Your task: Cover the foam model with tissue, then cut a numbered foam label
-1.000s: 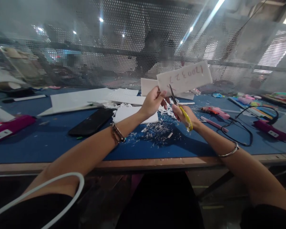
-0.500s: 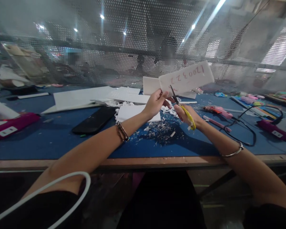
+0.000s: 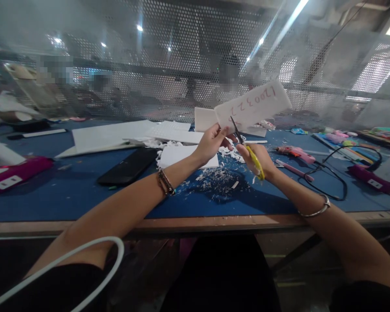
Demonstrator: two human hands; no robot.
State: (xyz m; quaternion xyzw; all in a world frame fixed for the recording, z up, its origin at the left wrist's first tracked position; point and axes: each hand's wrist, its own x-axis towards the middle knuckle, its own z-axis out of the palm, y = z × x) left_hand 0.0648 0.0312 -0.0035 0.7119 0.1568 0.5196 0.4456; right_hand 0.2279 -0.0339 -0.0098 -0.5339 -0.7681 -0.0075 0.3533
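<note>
My left hand pinches the lower left corner of a white foam strip with red digits written on it, holding it up above the blue table. My right hand grips yellow-handled scissors, whose dark blades point up into the strip's lower edge beside my left fingers. A heap of white cuttings lies on the table right under both hands.
White foam sheets and a smaller white piece lie behind the hands, a black phone to the left. A pink glue gun with a black cord lies to the right. Magenta boxes sit at both sides. Perforated screen behind.
The foam strip has tilted, its right end rising a little. The scissors stay at its lower edge and both hands have barely shifted.
</note>
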